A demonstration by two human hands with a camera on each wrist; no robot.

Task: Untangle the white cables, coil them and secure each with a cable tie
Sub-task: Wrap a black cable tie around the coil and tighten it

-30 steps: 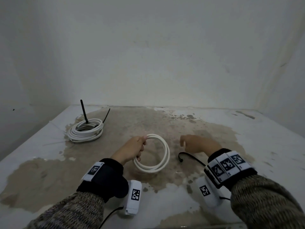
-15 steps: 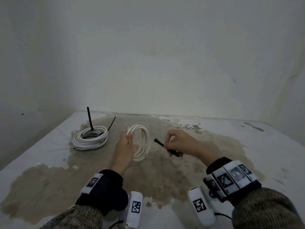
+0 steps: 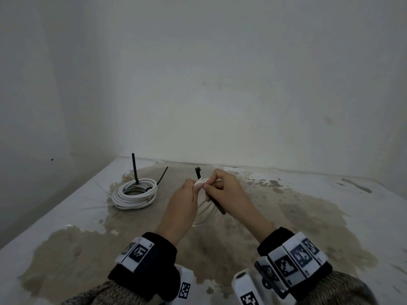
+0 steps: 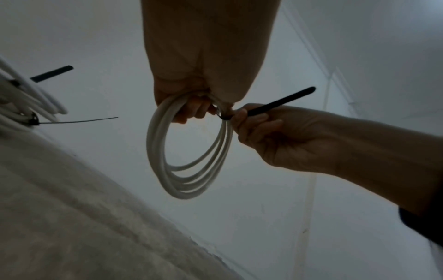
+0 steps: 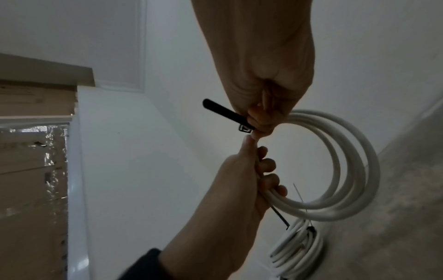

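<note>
My left hand (image 3: 189, 191) holds a small white cable coil (image 4: 153, 144) upright above the table, fingers curled round its top strands. The coil (image 5: 359, 166) hangs below the fist; in the head view only a pale arc of it (image 3: 206, 211) shows behind the hands. My right hand (image 3: 217, 183) pinches a black cable tie (image 3: 218, 205) right against the coil's top. The tie's head (image 3: 197, 172) sticks up past the fingers, and its strap (image 4: 282, 102) juts out of the right fist (image 4: 263, 132). Whether the tie passes round the strands is hidden by fingers.
A second, bigger white coil (image 3: 134, 195) lies flat at the back left of the table, bound with black ties whose tails (image 3: 134, 168) stick up. The tabletop (image 3: 297, 221) is white with a wide brown stain. Walls close it behind and on the left.
My left hand lifted the small coil off the table and turned it upright. My right hand picked the black tie up from the table and brought it to the coil's top.
</note>
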